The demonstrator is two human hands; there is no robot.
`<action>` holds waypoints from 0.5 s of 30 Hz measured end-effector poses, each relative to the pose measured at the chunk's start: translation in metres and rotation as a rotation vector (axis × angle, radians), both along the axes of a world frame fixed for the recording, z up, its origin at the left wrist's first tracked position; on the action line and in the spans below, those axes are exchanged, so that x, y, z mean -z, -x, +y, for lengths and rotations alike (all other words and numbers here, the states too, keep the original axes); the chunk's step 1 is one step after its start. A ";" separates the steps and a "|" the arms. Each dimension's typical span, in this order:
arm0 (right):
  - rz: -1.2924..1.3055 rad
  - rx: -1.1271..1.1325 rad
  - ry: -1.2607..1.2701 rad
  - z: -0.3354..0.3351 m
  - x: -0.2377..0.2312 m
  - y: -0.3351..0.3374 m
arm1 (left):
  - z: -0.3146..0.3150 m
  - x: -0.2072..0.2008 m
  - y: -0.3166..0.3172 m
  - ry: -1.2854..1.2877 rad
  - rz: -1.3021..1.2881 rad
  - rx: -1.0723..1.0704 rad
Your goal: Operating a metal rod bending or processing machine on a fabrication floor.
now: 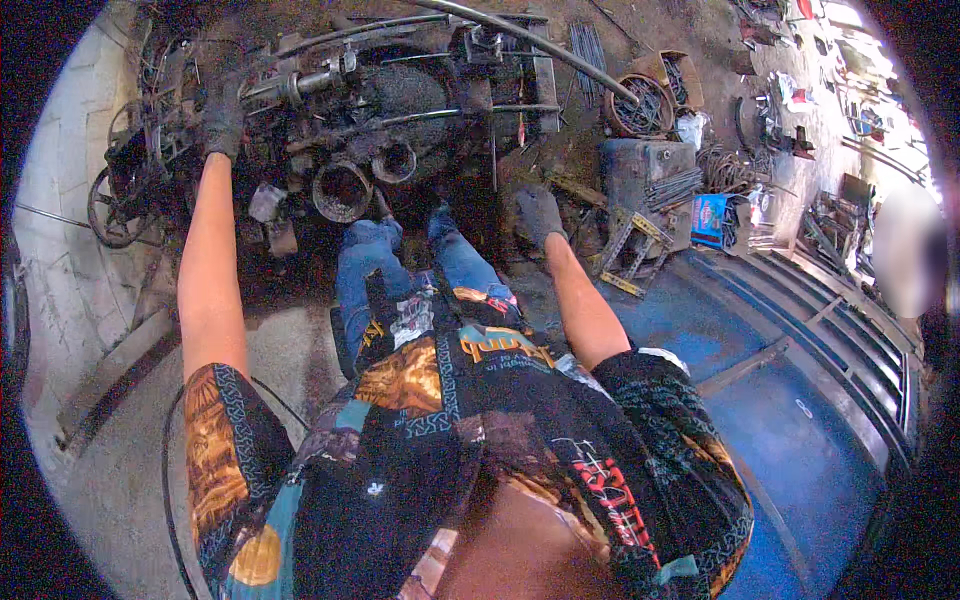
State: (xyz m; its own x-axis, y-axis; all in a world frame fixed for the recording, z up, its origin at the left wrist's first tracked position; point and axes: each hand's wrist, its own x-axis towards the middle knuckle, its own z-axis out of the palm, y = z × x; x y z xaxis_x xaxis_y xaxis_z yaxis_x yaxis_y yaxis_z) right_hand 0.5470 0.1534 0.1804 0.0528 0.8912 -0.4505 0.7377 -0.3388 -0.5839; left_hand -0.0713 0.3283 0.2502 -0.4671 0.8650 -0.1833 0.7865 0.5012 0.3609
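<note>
My left hand [222, 128], in a dark work glove, reaches out to the left part of a dark, greasy machine [400, 90]. Its fingers blend into the black metal, so I cannot make out what they grip or touch. A handwheel [112, 215] sits left of that hand. My right hand [537, 212], also in a dark glove, is lowered at the machine's near right side, close to a yellowish metal frame [635, 250]. Nothing held shows in it, but its fingers are unclear. Round pipe openings [342, 191] face me between the two hands.
A long metal rod [540, 45] slants over the machine toward a round container [640, 105] of metal pieces. Beyond my right hand stand a grey metal box [645, 165] carrying thin rods, and a blue carton [712, 222]. Blue sheet metal [800, 430] lies to my right.
</note>
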 end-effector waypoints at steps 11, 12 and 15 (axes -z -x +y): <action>-0.194 0.068 -0.265 0.089 0.020 0.109 | -0.075 -0.040 -0.050 0.152 0.219 0.441; -0.175 0.093 -0.493 0.087 0.024 0.115 | -0.083 -0.053 -0.055 0.206 0.067 0.398; 0.029 0.153 -0.094 0.076 0.035 0.107 | -0.094 -0.064 -0.075 0.208 -0.024 0.331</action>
State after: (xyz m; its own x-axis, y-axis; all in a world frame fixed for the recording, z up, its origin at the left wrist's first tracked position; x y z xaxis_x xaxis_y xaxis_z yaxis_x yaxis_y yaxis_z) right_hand 0.4396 0.2295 0.1455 0.1795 0.9119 -0.3690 0.6641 -0.3891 -0.6384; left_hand 0.0041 0.2345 0.3138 -0.1622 0.9114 -0.3781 0.9106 0.2858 0.2984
